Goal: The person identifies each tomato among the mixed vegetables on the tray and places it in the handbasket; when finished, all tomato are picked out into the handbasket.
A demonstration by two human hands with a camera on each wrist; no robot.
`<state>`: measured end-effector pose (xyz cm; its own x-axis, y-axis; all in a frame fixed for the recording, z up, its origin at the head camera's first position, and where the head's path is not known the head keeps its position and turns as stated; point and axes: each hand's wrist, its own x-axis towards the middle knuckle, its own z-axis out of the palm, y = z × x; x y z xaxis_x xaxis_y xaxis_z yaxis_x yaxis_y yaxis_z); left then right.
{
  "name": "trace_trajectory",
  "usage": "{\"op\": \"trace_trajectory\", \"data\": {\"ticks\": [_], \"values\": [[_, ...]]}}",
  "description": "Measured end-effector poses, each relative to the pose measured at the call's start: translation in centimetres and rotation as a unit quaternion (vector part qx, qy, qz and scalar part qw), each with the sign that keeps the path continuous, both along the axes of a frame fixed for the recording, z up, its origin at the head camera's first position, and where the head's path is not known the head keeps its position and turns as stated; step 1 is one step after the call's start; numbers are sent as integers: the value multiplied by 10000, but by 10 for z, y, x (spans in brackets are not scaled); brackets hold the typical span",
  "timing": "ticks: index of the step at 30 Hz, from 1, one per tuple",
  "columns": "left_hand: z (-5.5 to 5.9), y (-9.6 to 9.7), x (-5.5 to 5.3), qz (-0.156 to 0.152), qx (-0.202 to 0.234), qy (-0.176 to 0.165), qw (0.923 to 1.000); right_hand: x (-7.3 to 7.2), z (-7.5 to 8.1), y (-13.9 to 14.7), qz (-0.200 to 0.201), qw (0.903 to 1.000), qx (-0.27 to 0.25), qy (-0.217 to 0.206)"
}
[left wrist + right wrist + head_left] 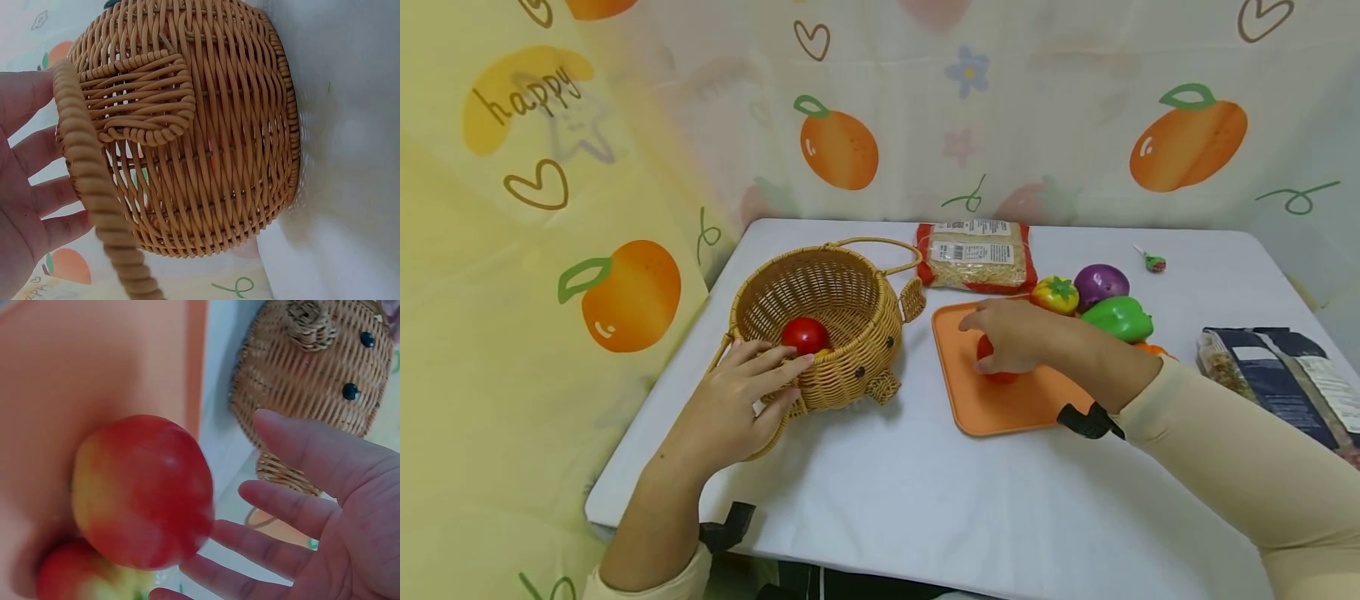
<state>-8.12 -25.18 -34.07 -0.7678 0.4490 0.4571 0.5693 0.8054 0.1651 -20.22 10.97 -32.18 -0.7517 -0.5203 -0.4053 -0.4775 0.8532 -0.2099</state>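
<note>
My right hand [1011, 333] is above the orange tray [962, 408], fingers spread beside a red and yellow apple [147, 490]. In the right wrist view its fingertips come right to the apple's side without curling round it. My left hand [737, 408] rests on the near rim of a wicker basket [850, 367] with an animal face. Its fingers lie fairly straight at the rim, by the twisted handle [94, 169]. Inside the basket sits a shiny red round fruit [806, 335], with a bit of something yellow next to it.
Behind the tray lie a yellow-red fruit [1055, 294] with a green top, a purple round vegetable [1102, 286], a green pepper [1117, 318] and something orange. A grain bag [976, 257] stands at the back, a lollipop [1153, 262] and a dark packet [1277, 383] to the right.
</note>
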Motion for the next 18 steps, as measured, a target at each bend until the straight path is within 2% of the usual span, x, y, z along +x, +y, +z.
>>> {"op": "trace_trajectory", "data": {"ticks": [6,13,18], "values": [[6,-4,0,-74,-268,-194,9994,0,-7,3,86,9999,148,6],[14,-11,-3,-414,-612,-623,9953,0,-11,6,73,9998,189,19],[11,-17,-4,-446,-594,-719,9946,1,-13,7,88,9999,119,7]]}}
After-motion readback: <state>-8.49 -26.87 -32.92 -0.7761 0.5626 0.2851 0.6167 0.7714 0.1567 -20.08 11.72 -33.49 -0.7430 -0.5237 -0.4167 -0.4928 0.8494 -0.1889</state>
